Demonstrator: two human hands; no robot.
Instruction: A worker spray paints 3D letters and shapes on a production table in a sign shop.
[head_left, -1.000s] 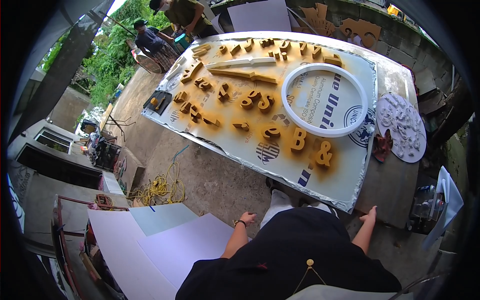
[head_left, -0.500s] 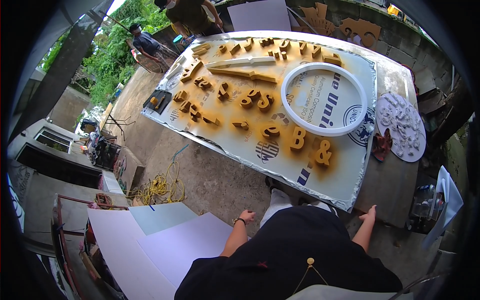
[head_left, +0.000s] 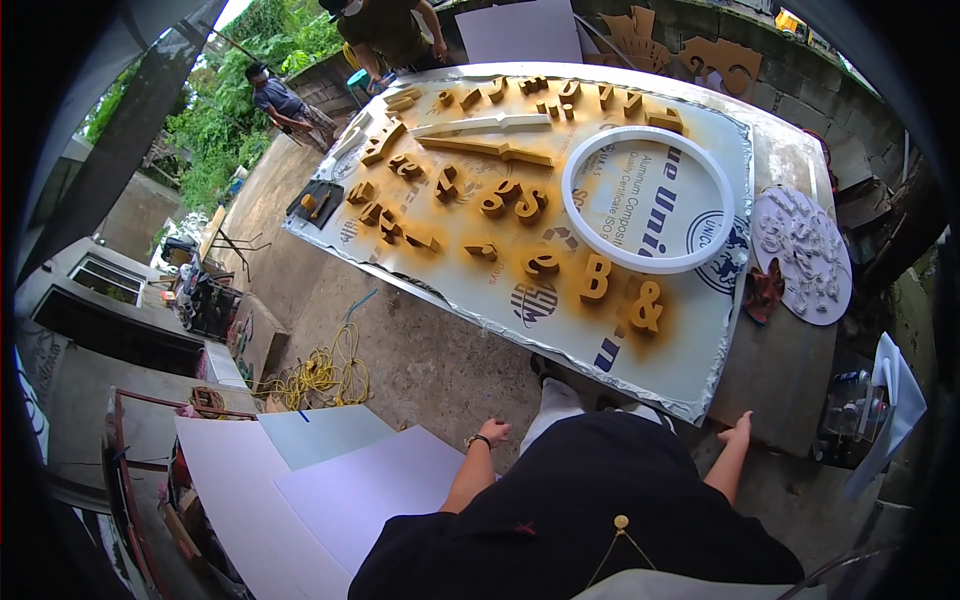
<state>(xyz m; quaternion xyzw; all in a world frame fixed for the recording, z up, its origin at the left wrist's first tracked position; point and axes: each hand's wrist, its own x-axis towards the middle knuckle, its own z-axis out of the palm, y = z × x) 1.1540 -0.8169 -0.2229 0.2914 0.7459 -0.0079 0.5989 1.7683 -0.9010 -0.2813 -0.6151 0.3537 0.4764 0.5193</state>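
My left hand hangs beside my body over the ground, a dark band at its wrist. Its fingers look loosely bent, with nothing visible in them. Low on my other side, my right hand is held out by the table's near right corner, fingers extended and empty. In front of me, gold-painted block letters stand spaced out on a foil-edged printed sheet marked by gold overspray. A large white ring lies at the sheet's right. Two long pointed pieces, one white and one gold, lie farther back.
A pale oval board with small white pieces is at the right. Plastic containers stand below it. White panels and coiled yellow cord are at lower left. Two people are beyond the table.
The person at the far left has shifted slightly left. Behind the table, the other person has leaned, with an arm now lower near the table's corner. My hands have barely moved.
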